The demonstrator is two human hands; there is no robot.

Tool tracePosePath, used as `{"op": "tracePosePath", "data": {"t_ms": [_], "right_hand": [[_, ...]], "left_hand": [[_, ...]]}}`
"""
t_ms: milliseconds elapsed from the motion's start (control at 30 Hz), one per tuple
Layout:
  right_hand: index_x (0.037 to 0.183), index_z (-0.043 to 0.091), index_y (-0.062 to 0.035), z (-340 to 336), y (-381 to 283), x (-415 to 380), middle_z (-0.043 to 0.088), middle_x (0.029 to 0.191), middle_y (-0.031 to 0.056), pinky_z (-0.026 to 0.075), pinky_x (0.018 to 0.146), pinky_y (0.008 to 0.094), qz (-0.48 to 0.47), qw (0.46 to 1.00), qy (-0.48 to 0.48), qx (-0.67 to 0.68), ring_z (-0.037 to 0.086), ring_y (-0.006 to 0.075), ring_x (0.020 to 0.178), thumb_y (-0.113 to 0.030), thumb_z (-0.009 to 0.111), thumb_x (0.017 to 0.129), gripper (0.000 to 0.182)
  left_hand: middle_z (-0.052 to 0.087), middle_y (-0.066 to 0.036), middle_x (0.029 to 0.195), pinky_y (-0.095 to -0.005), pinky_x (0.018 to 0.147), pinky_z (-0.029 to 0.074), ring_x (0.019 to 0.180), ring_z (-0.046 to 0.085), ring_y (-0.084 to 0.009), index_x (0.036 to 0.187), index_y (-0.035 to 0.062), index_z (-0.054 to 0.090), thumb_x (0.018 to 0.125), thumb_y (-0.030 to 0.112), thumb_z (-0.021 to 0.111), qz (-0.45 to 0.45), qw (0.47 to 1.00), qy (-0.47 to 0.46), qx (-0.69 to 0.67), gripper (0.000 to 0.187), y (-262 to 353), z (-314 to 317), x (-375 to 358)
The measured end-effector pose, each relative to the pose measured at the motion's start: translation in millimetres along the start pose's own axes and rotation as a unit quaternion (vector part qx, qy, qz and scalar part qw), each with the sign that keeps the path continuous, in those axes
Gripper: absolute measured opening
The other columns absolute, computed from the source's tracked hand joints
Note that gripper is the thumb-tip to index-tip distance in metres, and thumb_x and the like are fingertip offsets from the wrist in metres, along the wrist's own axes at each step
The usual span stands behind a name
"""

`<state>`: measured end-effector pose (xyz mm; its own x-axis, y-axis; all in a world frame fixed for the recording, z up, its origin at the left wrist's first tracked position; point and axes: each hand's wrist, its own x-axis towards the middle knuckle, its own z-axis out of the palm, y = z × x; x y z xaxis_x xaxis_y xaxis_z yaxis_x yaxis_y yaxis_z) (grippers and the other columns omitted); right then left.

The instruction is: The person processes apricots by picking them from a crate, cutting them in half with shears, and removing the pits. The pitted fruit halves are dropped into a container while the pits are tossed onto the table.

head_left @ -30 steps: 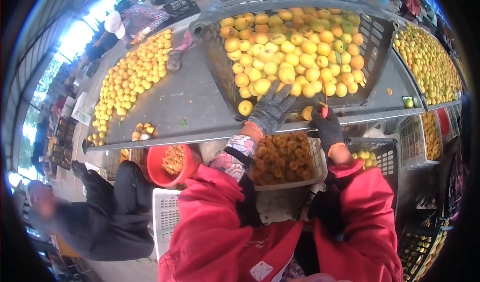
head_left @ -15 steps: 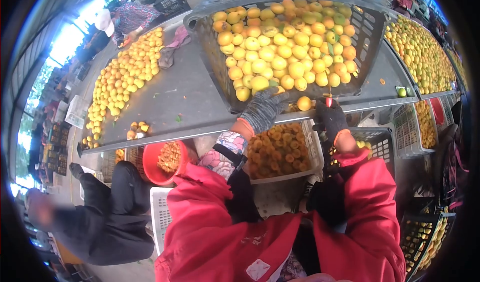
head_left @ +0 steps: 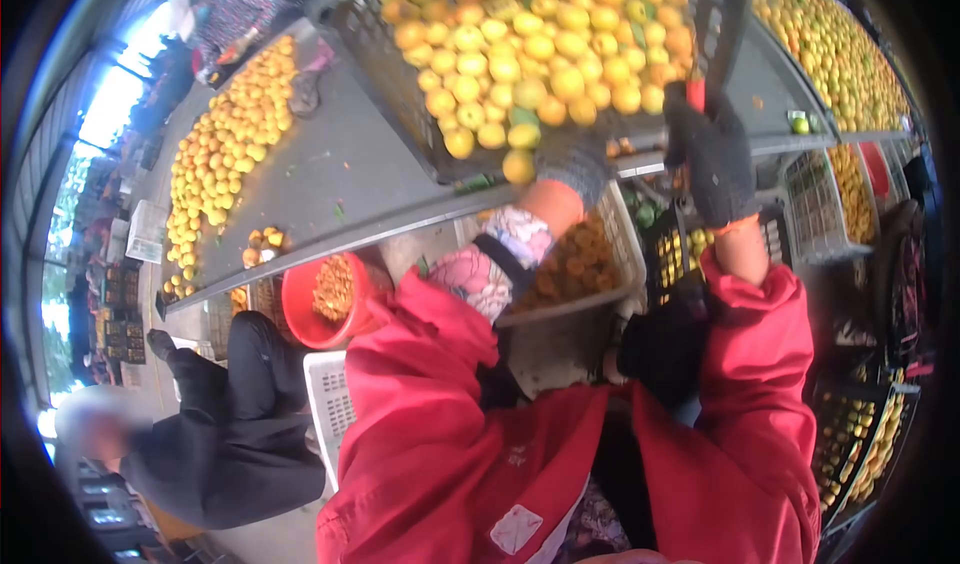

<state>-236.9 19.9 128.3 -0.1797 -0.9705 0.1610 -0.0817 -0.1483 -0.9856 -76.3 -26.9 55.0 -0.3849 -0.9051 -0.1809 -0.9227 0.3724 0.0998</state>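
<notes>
My left hand [head_left: 574, 162], in a grey knit glove, is at the table's front edge beside a yellow fruit [head_left: 519, 166]. Its fingers are blurred, and whatever they hold is hidden. My right hand [head_left: 712, 154], in a dark glove, is raised to the right, closed on a red-handled tool [head_left: 696, 94] that points upward; its upper part is blurred. Behind my hands, a tilted black crate [head_left: 400, 114] holds a heap of yellow-orange fruit [head_left: 540, 49]. Below the table edge, a white crate [head_left: 628, 264] of cut orange fruit is partly covered by my left arm.
More fruit [head_left: 225, 154] lies on the grey table [head_left: 330, 179] at the left, with a cloth behind it. A red bucket [head_left: 290, 304] of orange pieces stands below. A person in dark clothes [head_left: 225, 454] sits at the left; another works at the back left. Crates stand at the right.
The right hand has risen with the red-handled tool, away from the table edge. My left hand has shifted right and slightly up. The view has shifted, with the crate now higher in frame.
</notes>
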Motion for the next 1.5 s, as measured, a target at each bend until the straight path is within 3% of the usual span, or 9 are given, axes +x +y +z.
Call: {"op": "tracePosePath", "data": {"t_ms": [133,333,467,600,700,900,1033,1200,1500], "right_hand": [[0.123,0.060,-0.0008,9,1,-13,0.059,0.082,0.0038,0.048,0.067,0.0264,-0.150,0.988,0.005,0.018,0.059,0.0119,0.069,-0.023,0.065,0.092,0.038],[0.124,0.061,-0.0043,48,13,-12,0.059,0.082,0.0038,0.046,0.061,0.0252,-0.023,0.995,0.004,0.098,0.056,0.0100,0.066,-0.025,0.064,0.093,0.037],[0.114,0.063,-0.0033,49,45,-7,0.060,0.081,-0.0004,0.045,0.053,0.0238,0.033,0.996,0.020,0.084,0.054,0.0065,0.061,-0.020,0.067,0.093,0.027],[0.103,0.060,-0.0020,46,72,-7,0.057,0.076,-0.0008,0.043,0.052,0.0250,0.071,0.991,-0.002,0.113,0.052,0.0073,0.059,-0.022,0.066,0.094,0.023],[0.112,0.060,0.0020,54,61,-14,0.052,0.073,-0.0011,0.041,0.057,0.0229,0.095,0.988,-0.032,0.118,0.047,0.0079,0.059,-0.024,0.060,0.095,0.031],[0.098,0.061,-0.0050,47,71,-20,0.053,0.068,-0.0022,0.041,0.047,0.0234,0.158,0.978,-0.132,-0.023,0.049,0.0058,0.052,-0.023,0.064,0.092,0.019],[0.105,0.062,-0.0026,48,77,-30,0.062,0.072,0.0072,0.048,0.059,0.0312,-0.084,0.981,-0.145,-0.097,0.061,0.0141,0.066,-0.018,0.067,0.088,0.023],[0.103,0.058,-0.0016,47,68,-40,0.063,0.080,0.0223,0.049,0.064,0.0437,-0.108,0.959,-0.208,-0.161,0.064,0.0424,0.077,-0.013,0.066,0.087,0.021],[0.108,0.057,-0.0112,58,93,-47,0.065,0.075,0.0177,0.051,0.060,0.0463,-0.281,0.888,-0.156,-0.329,0.066,0.0387,0.070,-0.025,0.064,0.088,0.026]], "left_hand": [[0.065,-0.019,0.114,-0.0428,0.084,0.054,0.104,0.066,-0.0341,0.114,0.0015,0.061,0.085,0.013,0.062,-0.003,1.000,0.009,-0.005,0.031,-4,11,6],[0.066,-0.019,0.104,-0.0415,0.081,0.054,0.096,0.066,-0.0339,0.114,0.0010,0.058,0.077,0.012,0.074,0.072,0.965,0.171,-0.183,0.042,-27,18,-3],[0.061,-0.010,0.110,-0.0323,0.087,0.054,0.100,0.061,-0.0223,0.127,0.0019,0.048,0.078,0.003,0.076,0.210,0.887,0.304,-0.276,0.057,-70,44,10],[0.056,-0.008,0.124,-0.0303,0.096,0.051,0.114,0.055,-0.0180,0.136,0.0029,0.045,0.083,0.001,0.074,0.069,0.704,0.144,-0.692,0.061,-78,39,-9],[0.057,-0.006,0.127,-0.0314,0.101,0.047,0.119,0.052,-0.0165,0.136,0.0056,0.050,0.080,0.006,0.079,0.097,0.820,0.230,-0.515,0.064,-89,39,-5],[0.055,-0.005,0.125,-0.0326,0.098,0.048,0.114,0.053,-0.0169,0.130,0.0054,0.051,0.077,0.008,0.082,0.112,0.778,0.230,-0.574,0.061,-70,13,-46],[0.055,-0.008,0.119,-0.0331,0.097,0.047,0.111,0.055,-0.0191,0.126,0.0043,0.051,0.079,0.009,0.081,0.140,0.799,0.226,-0.539,0.055,-59,13,-65],[0.056,-0.011,0.122,-0.0372,0.097,0.048,0.111,0.057,-0.0242,0.125,0.0033,0.052,0.081,0.010,0.080,0.158,0.825,0.199,-0.505,0.052,-61,24,-84],[0.059,-0.009,0.120,-0.0365,0.100,0.044,0.114,0.056,-0.0245,0.124,0.0044,0.055,0.086,0.006,0.074,0.188,0.818,0.191,-0.510,0.042,-71,55,-91]]}}
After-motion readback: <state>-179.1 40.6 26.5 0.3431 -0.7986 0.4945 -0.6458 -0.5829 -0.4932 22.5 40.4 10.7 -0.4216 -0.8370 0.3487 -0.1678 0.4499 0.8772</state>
